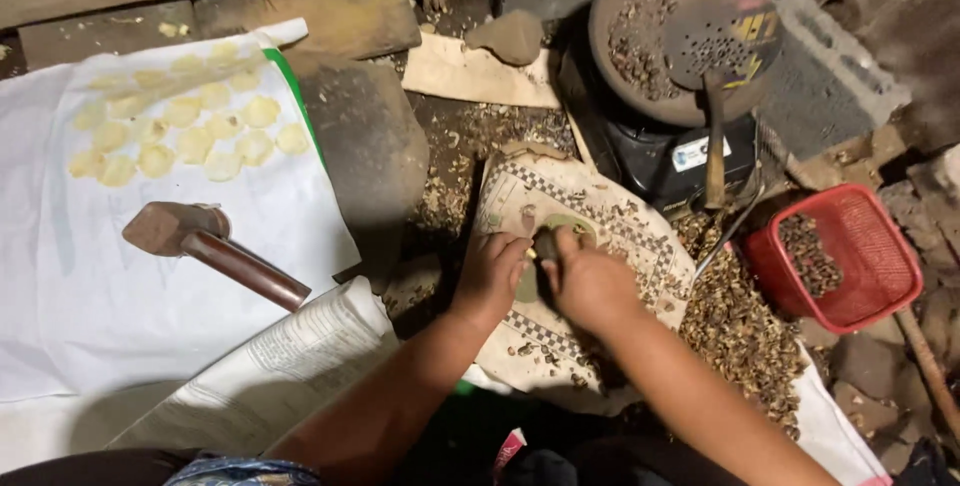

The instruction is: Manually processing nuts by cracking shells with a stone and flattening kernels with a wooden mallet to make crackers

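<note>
The left hand (492,271) is pressing its fingers down beside a pale flattened disc (528,284) lying on the checkered mat (610,226), while the right hand (590,286) is closing its fist around a dark short tool (546,246) standing just over that disc. The flattening step appears to be under way. Finished discs are lying on the white cloth (150,296); lifting this thin piece intact is calling for care.

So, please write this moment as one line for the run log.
left hand: pressing on patterned sheet | right hand: gripping dark tool | nearby: pale round pieces on white cloth, red basket
</note>
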